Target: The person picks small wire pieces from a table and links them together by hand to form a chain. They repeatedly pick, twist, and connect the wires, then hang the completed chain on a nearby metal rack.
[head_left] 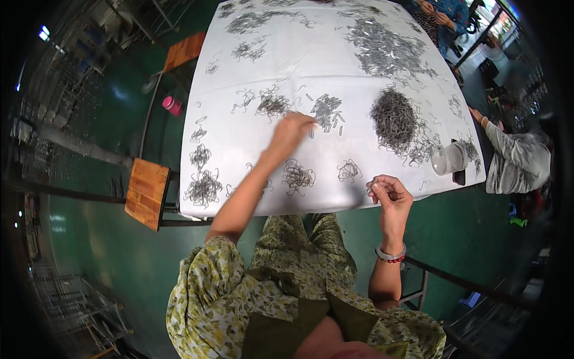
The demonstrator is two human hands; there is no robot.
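White-covered table [323, 75], head view: broad work surface bearing loose lots of small metal parts. Item: left hand [291, 130], reaching over the middle of the surface, fingertips just beside a compact pile of short, flat, grey metal strips [326, 112]; blurred, so whether the fingers grasp a strip cannot be told. Item: right hand [390, 194], at the near edge, right of centre, thumb and fingertips drawn together; anything between them is too small to tell. On its wrist, a pale bangle and red beads [393, 258]. Left of the strips, a tangled cluster of dark, bent wire pieces [273, 103]; along the near edge, two similar wire clusters [298, 177] [349, 170]; by the near left corner, a larger one [203, 189]. Toward the right edge, one dense, dark oval heap of bent wires [393, 119]; toward the far right corner, a wide grey spread of metal pieces [385, 48]. Near right corner: translucent plastic tub [440, 161]. At the right edge, a co-worker's grey sleeve [508, 143]. Beyond the left edge, a pink jar [172, 106].
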